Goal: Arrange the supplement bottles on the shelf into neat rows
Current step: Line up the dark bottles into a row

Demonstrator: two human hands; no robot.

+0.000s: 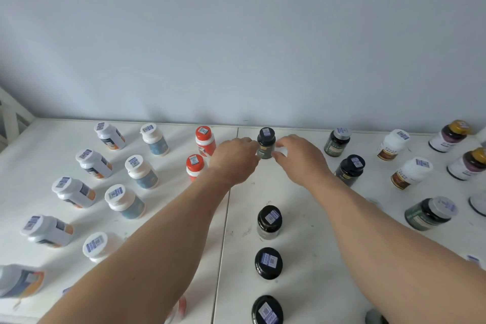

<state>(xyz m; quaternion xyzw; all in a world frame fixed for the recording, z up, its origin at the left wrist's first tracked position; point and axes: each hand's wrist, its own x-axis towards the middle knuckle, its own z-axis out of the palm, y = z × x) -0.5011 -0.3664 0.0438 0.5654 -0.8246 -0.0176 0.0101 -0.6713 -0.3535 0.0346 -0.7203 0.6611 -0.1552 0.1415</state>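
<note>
While both hands reach to the back of the white shelf (302,244), the black bottle (266,143) stands upright between them near the wall (236,34). Left hand (235,159) has fingertips curled onto the bottle's left side; right hand (302,159) has thumb and fingers curled at its right side, contact there hard to tell for certain. Straight toward the camera from the black bottle, three more black-capped bottles (268,222) line up, with a bare stretch of shelf between. Left of the black bottle, two red-capped bottles (203,139) just beside the left hand, then rows of white-capped bottles (136,171) further left. Right of it, a dark green bottle (338,142), another black one (349,169), white and purple bottles (410,172) well apart. A seam (226,218) in the shelf runs just left of the black bottle, under the left forearm. Shelf back edge touches the pale blue wall.
</note>
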